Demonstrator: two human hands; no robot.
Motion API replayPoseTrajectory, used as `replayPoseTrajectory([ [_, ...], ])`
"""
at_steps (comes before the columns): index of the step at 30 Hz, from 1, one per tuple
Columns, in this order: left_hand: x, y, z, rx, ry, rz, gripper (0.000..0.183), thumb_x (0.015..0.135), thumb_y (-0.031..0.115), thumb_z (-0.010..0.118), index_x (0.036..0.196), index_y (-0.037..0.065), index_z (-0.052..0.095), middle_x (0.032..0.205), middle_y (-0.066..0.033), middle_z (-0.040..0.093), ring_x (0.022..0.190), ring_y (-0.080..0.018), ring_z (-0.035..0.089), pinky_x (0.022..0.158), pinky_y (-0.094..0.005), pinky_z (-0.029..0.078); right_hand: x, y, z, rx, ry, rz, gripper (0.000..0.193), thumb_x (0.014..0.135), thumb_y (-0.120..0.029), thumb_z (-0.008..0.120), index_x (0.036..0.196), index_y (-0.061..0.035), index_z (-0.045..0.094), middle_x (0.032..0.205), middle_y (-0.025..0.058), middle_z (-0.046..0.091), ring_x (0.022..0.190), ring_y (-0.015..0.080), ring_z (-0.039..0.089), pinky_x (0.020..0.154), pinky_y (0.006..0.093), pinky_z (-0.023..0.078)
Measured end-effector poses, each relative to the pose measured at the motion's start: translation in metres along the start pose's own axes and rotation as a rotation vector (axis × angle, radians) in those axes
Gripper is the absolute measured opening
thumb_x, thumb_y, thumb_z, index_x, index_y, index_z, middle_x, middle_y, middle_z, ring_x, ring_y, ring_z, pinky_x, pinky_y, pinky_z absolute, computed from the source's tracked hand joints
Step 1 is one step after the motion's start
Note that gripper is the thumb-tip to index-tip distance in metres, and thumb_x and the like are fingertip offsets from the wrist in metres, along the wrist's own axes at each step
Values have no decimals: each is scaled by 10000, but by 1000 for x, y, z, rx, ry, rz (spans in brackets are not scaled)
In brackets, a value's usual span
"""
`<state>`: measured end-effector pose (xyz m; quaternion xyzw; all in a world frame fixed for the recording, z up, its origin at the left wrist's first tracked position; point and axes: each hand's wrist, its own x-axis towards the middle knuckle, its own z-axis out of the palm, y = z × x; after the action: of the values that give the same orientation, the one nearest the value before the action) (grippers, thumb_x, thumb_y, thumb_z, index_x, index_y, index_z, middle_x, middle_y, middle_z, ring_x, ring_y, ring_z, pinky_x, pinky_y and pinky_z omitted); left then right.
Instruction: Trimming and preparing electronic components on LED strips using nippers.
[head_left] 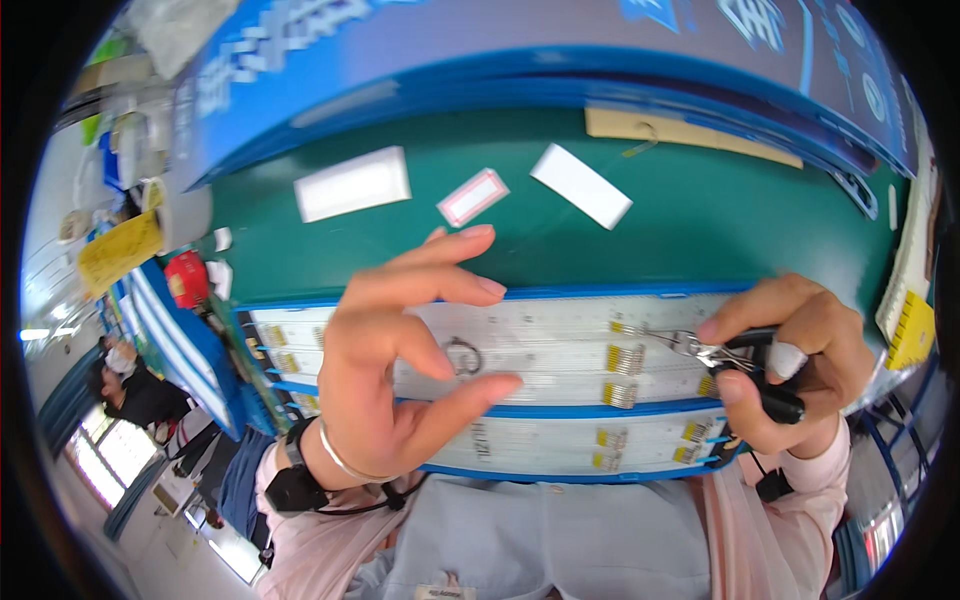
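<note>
My left hand (385,350) hovers over the left half of a long pale case with blue edges (560,412), fingers spread and apart. Between its thumb and fingers a dark ring-like coil (463,357) shows against the pale surface; I cannot tell whether it is touched. In my right hand (800,350) is a pair of small pliers (715,352), metal-jawed with black handles. A white wrap covers one finger of that hand. The jaws point left, close to a thin piece with a yellow end (625,328). Rows of small yellow-and-metal pieces (622,360) line the case.
Beyond the case lies a green mat (400,245) with two white cards (352,184) and a small pink-bordered label (473,198). A beige strip (690,136) and a large blue box (500,80) stand at the back. A red object (187,279) sits at left.
</note>
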<state>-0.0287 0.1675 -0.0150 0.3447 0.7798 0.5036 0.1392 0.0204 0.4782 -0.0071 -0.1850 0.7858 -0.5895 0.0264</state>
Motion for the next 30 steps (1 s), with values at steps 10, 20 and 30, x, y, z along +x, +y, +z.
replayPoseTrajectory([
  [10, 7, 17, -14, -398, 241, -220, 221, 949, -15, 577, 1044, 65, 395, 1061, -171, 570, 1094, -286, 580, 1048, -486, 429, -3, -2, 1, 20, 96, -3, 372, 725, -24, 790, 826, -88, 438, 849, 232, 714, 696, 185, 653, 572, 256, 504],
  [20, 5, 28, -27, -44, 296, -144, 175, 744, -46, 824, 791, 14, 666, 763, -161, 725, 769, -282, 738, 886, -463, 552, -2, -2, 1, 28, 79, -8, 383, 707, -30, 790, 817, -95, 429, 856, 221, 713, 698, 178, 642, 574, 255, 500],
  [30, -6, 29, -46, 280, 456, -207, 91, 844, -49, 726, 934, -50, 709, 912, -174, 732, 912, -307, 732, 844, -386, 581, -7, -4, 2, 40, 98, 40, 384, 706, -47, 777, 812, -102, 412, 865, 212, 713, 710, 164, 624, 622, 260, 499],
])
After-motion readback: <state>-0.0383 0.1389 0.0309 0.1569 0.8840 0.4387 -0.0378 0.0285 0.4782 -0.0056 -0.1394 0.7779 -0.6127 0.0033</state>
